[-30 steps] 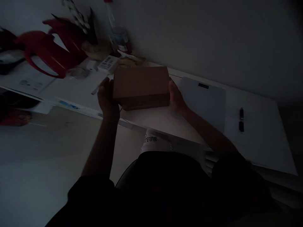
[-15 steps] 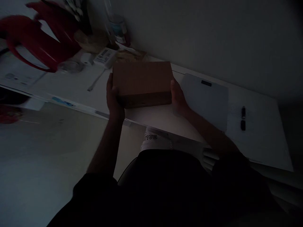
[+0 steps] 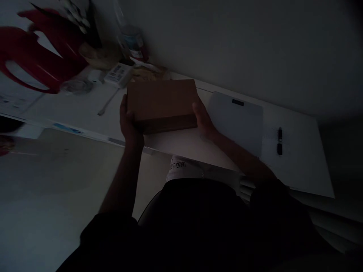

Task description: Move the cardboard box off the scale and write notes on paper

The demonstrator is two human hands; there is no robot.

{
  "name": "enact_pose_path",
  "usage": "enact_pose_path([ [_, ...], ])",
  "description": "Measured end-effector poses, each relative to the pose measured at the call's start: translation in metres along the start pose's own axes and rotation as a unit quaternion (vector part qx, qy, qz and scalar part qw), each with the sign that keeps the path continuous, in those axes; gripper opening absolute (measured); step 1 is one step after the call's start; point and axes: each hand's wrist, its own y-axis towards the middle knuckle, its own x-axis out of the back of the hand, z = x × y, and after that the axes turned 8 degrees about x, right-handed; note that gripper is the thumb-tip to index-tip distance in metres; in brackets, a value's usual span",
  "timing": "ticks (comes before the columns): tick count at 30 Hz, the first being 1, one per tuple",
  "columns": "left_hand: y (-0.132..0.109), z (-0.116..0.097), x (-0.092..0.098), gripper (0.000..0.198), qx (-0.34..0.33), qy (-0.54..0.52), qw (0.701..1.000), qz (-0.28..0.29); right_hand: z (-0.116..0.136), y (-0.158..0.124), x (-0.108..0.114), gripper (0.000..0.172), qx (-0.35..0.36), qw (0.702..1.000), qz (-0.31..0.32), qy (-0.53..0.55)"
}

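Observation:
A brown cardboard box [image 3: 163, 100] is held between my two hands over the white table [image 3: 172, 145]. My left hand [image 3: 129, 122] grips its left end, thumb on the front corner. On the opposite end, my right hand [image 3: 203, 118] presses with the thumb up near the top edge. The box's lid side faces up and looks closed. Most fingers of both hands are hidden behind its ends. To the right of the box lies a flat grey laptop [image 3: 236, 122] with a dark label.
Two small black objects [image 3: 280, 141] lie right of the laptop. At the left stand red pitcher-like vessels [image 3: 42, 62], a small white box [image 3: 117, 75], a cable [image 3: 107, 102] and a clear bottle [image 3: 134, 43]. A wall [image 3: 241, 45] rises behind the table.
The whole view has shifted, so the table and its things appear slightly further left and, at the left side, lower. Both hands keep hold of the cardboard box.

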Motion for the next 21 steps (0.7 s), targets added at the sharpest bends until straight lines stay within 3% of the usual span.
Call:
enact_pose_path([
  [4,-0.003,-0.012,-0.007,0.084,0.024,-0.031,0.999,-0.030,0.005,0.001,0.001,0.090,-0.002,1.000,0.011,0.015],
  [8,-0.001,-0.024,-0.014,0.085,0.014,-0.044,0.998,-0.048,0.012,0.002,0.008,0.100,-0.010,1.000,0.004,0.015],
  [13,0.002,-0.046,-0.029,0.078,-0.023,-0.098,0.995,-0.025,0.031,0.001,0.029,0.108,0.004,1.000,0.006,-0.004],
  [18,0.005,-0.069,-0.061,0.069,-0.083,-0.105,0.991,0.023,0.054,-0.011,0.063,0.105,0.018,1.000,-0.018,-0.006],
  [21,0.002,-0.082,-0.088,0.058,-0.086,-0.083,0.991,0.055,0.065,-0.022,0.086,0.100,0.013,0.998,-0.047,-0.026],
])
